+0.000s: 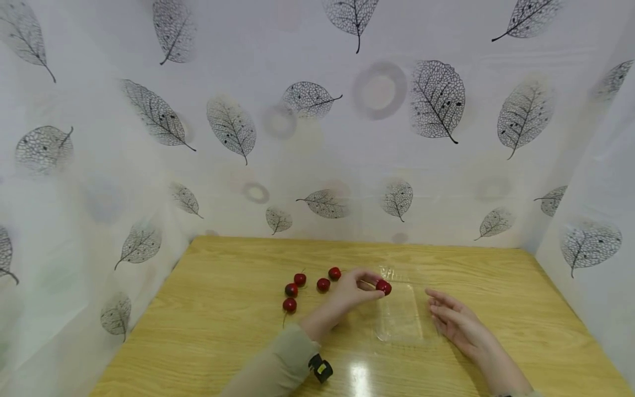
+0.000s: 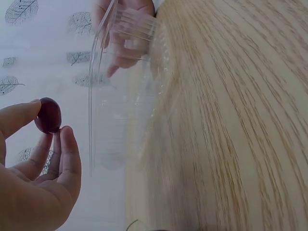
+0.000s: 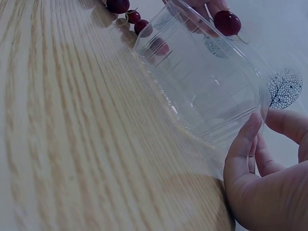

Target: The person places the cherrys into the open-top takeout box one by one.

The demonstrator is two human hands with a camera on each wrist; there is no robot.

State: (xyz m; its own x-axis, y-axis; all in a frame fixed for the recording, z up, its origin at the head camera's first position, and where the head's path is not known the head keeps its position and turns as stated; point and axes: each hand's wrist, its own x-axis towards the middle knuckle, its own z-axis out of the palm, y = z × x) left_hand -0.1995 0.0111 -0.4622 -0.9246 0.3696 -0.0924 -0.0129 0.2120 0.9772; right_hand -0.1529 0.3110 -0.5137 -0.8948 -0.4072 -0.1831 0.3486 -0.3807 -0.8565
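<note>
The left hand [image 1: 349, 292] pinches a red cherry [image 1: 383, 286] in its fingers, above the far left corner of the clear tray [image 1: 399, 317]. The tray lies on the bench [image 1: 223, 309], its long axis running away from the person. The right hand [image 1: 453, 322], fingers relaxed, touches its right edge.

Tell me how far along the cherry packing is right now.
Done: nothing visible yet; the clear plastic tray looks empty. In hand: the left hand pinches one cherry over the tray's far rim, while the right hand touches the tray's side with straight fingers. Left: five cherries lie loose on the wooden table, to the tray's left.
</note>
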